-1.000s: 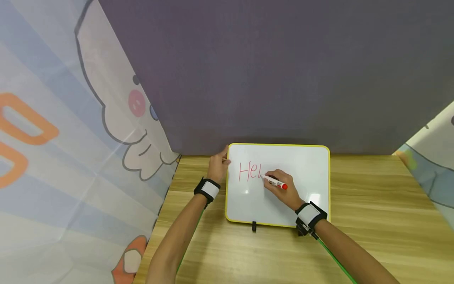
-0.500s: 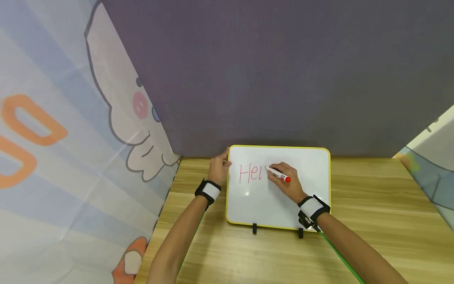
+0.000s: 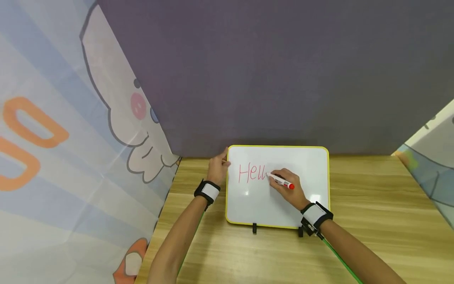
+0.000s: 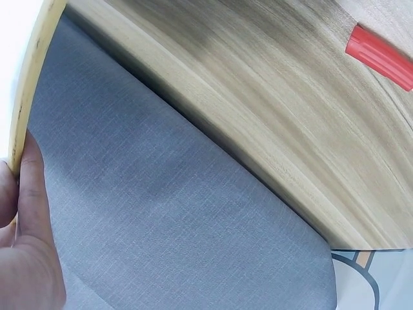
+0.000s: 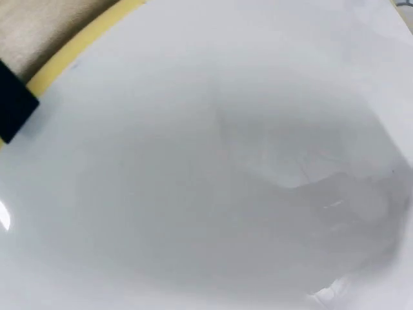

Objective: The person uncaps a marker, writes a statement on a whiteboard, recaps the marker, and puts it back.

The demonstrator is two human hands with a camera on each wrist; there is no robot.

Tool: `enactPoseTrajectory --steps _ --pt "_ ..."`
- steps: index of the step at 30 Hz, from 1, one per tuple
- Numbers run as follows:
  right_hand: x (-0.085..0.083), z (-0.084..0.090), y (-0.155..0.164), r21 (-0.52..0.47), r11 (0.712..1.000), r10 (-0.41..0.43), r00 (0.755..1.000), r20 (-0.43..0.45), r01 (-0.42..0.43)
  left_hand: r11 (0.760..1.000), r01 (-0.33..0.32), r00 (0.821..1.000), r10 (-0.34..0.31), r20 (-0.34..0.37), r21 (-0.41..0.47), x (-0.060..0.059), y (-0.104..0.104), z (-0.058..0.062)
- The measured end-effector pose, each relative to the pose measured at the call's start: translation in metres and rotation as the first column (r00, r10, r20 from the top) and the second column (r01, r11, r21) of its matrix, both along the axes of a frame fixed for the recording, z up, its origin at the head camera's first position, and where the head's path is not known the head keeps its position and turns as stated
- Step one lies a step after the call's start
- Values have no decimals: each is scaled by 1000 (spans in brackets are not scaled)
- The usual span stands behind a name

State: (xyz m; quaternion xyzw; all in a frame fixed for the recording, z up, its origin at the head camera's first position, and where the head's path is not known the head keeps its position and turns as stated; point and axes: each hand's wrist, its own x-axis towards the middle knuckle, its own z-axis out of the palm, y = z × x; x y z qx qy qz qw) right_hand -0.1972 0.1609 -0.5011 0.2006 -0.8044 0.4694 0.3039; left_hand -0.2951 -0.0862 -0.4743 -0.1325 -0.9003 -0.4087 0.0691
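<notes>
A white whiteboard with a yellow rim (image 3: pixel 320 165) lies on the wooden table against the back wall. Red letters reading "Hell" (image 3: pixel 252 172) stand on its upper left. My right hand (image 3: pixel 289 188) grips a red marker (image 3: pixel 282 182), its tip touching the board just right of the last letter. My left hand (image 3: pixel 217 165) holds the board's top left corner, and its fingers (image 4: pixel 26 213) press on the yellow rim (image 4: pixel 29 90). The right wrist view shows only the white board face (image 5: pixel 213 181), the rim (image 5: pixel 84 39) and a black clip (image 5: pixel 13 106).
The wooden table (image 3: pixel 372 221) reaches right and towards me. A grey wall (image 3: pixel 266 79) stands behind the board. Printed cloth (image 3: pixel 71 157) hangs along the left, with more at the far right (image 3: pixel 432 157). Two black clips (image 3: pixel 254 227) sit at the board's near edge. A red shape (image 4: pixel 381 55) shows top right.
A second "l" has been added to the red letters. My right hand with the marker went up, then came down and slightly right. My left hand stayed on the corner.
</notes>
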Motion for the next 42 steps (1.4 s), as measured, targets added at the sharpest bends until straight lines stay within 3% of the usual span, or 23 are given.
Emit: enactPoseTrajectory --steps 6,10,17,21,25,29,36,42 --pt "-9 -3 7 -29 1000 -12 1000 -26 12 1000 -6 1000 6 -15 -13 -1 -1 -2" --pt "-10 -4 7 -30 1000 2 1000 5 -1 1000 -9 1000 9 -26 -5 -1 -1 -2" --pt "3 4 3 18 1000 22 999 47 -23 1000 -2 999 2 -38 -1 -3 1 -1" --pt "4 5 5 39 999 -20 999 24 19 1000 -4 999 5 -47 17 -2 1 2" --pt "-5 -3 10 11 998 -55 998 21 55 1000 -5 1000 5 -18 26 0 1 1" --pt "-9 -8 13 19 1000 -14 1000 23 14 1000 -6 1000 6 2 12 1 2 -1" --pt "-6 -1 25 -21 996 -87 996 -6 87 999 -16 1000 16 12 29 1 1 0" --pt "0 7 30 -3 996 -84 996 20 84 999 -27 999 26 27 31 1 2 0"
